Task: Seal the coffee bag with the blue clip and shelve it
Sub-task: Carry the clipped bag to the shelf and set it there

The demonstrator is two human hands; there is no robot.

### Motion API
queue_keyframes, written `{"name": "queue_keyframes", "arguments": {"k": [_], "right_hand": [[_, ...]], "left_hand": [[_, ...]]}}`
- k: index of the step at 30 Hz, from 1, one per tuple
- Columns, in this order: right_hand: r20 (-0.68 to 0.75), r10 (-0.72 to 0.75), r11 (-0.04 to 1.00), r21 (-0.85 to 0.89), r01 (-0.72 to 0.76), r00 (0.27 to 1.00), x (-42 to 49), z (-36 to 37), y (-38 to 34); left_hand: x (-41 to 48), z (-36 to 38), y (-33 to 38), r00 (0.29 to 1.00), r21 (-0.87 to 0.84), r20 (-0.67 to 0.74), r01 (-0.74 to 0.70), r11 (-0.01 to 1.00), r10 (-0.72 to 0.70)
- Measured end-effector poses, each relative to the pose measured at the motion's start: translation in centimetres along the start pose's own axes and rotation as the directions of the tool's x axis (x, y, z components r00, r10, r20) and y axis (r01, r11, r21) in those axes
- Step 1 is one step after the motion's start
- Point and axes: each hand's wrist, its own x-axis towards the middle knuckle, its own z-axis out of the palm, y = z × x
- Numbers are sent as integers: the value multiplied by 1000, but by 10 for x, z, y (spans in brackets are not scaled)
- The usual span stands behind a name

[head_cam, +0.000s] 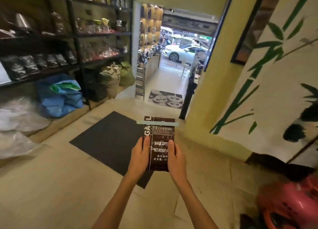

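A dark brown coffee bag (160, 142) with white print is held upright in front of me, above the floor. A pale blue clip (157, 123) is clamped straight across its folded top. My left hand (140, 155) grips the bag's left edge, thumb on the front. On the right edge my right hand (176, 157) grips the same way. The black shelf unit (72, 36) stands at the left, with a row of dark coffee bags (39, 63) on a lower shelf.
A dark floor mat (108, 139) lies on the beige floor ahead. Blue sacks (60, 98), clear plastic bags (19, 125) and burlap sacks (113, 77) sit under the shelves. A bamboo-painted wall (266, 91) is at the right, a red object (290, 204) at the lower right, an open doorway (173, 65) ahead.
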Motion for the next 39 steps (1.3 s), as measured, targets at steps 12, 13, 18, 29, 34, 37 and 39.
{"name": "queue_keyframes", "arguments": {"k": [12,13,18,29,34,37,39], "right_hand": [[761,-133,989,58,138,635,116,389,-50],[808,-143,986,69,150,572,108,420,-58],[930,-216,968,165,187,297,51,577,-114],[964,-268,941,262,213,-2,-53,896,-219],[961,-269,931,277,237,-65,-88,1013,-269],[957,-270,922,289,258,-106,-112,1097,-278],[952,-271,914,302,270,-146,-125,1151,-284]], "left_hand": [[127,-309,-75,621,-101,-769,109,989,-147],[120,-335,-74,548,-116,-820,117,986,-162],[92,-477,-57,255,-104,-958,119,988,-131],[81,-795,-46,-2,-32,-999,48,998,-32],[80,-925,-47,-60,-64,-996,75,995,-59],[79,-1006,-61,-85,-83,-994,91,992,-75],[79,-1058,-69,-107,-73,-992,111,991,-61]]}}
